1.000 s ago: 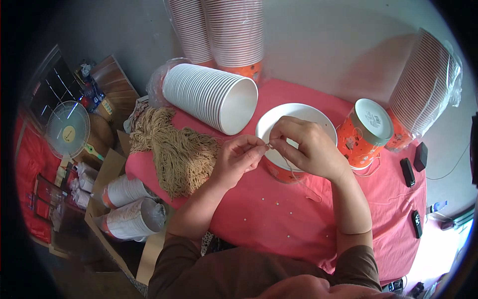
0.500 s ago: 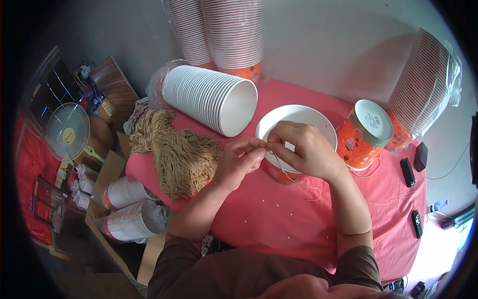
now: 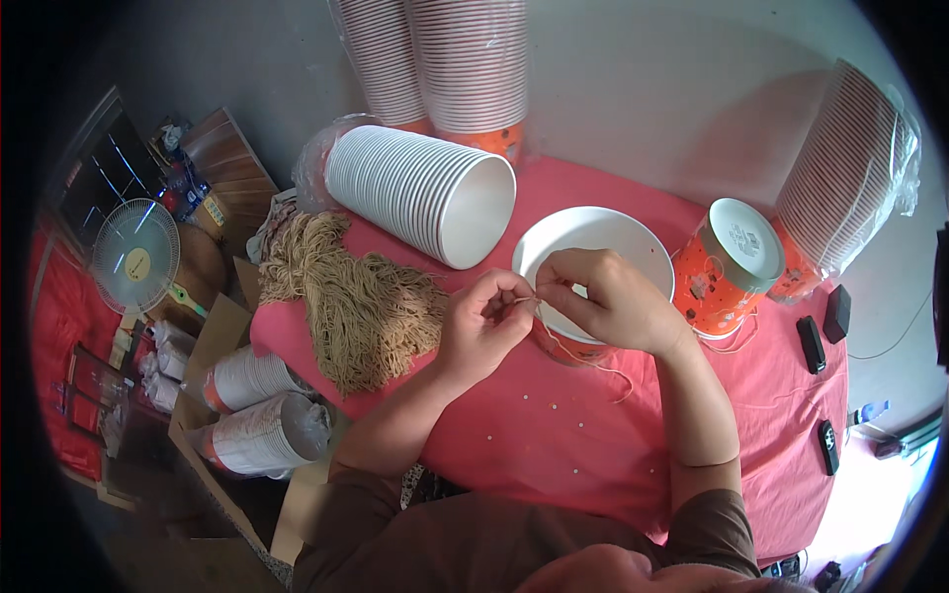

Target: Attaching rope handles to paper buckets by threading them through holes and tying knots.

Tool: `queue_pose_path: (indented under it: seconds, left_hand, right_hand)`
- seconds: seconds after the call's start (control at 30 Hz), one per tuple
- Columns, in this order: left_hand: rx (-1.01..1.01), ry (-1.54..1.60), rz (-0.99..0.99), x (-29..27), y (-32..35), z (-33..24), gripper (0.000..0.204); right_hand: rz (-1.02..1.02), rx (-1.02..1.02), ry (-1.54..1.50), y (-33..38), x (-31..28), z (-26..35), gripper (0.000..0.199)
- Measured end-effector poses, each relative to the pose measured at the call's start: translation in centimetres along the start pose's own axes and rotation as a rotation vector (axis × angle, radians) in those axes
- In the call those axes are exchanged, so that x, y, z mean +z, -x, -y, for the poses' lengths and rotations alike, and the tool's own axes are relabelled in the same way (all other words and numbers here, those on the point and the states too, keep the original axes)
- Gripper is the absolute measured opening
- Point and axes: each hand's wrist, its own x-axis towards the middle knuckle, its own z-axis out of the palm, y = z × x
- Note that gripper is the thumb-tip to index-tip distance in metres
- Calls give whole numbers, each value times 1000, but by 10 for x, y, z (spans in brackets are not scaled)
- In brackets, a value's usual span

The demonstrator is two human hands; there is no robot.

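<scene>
A thin tan string point(image 3: 568, 348) runs between my two hands, and its loose end curls down past the front of an open paper bucket point(image 3: 633, 229) with a white inside. My left hand point(image 3: 484, 326) pinches the string between thumb and forefinger. Almost touching it, my right hand point(image 3: 618, 301) grips the string too, above the bucket's near rim. Whether the string is knotted is too small to tell. To the left lies a big bundle of tan strings point(image 3: 371, 316). An upside-down orange bucket point(image 3: 717, 282) stands right of the open one, with string at its base.
A nested bucket stack point(image 3: 395, 183) lies on the red cloth point(image 3: 554, 465). Tall wrapped stacks point(image 3: 470, 69) stand behind it, another wrapped stack point(image 3: 845, 178) at right. Small dark objects point(image 3: 811, 344) line the right edge. A cardboard box point(image 3: 213, 356) and a fan point(image 3: 136, 257) are at left.
My fingertips have shifted slightly on the string, the left hand's fingers curling more. The string's loose end hangs in a slightly different curve.
</scene>
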Motion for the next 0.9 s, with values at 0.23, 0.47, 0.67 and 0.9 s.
queue_pose_path:
  seconds: [0.23,0.47,0.67,0.9]
  left_hand:
    - [225,-171,-49,-1,0,0,12]
    - [135,-3,-17,-1,3,3,10]
    - [-131,269,26,-4,2,3,7]
    - [-262,371,-88,-4,-2,4,8]
  right_hand:
    - [123,243,-213,0,-3,-1,9]
    - [233,390,-443,-2,-10,-3,19]
    - [52,237,-121,-2,0,3,22]
    - [-100,-71,57,-1,19,14,23]
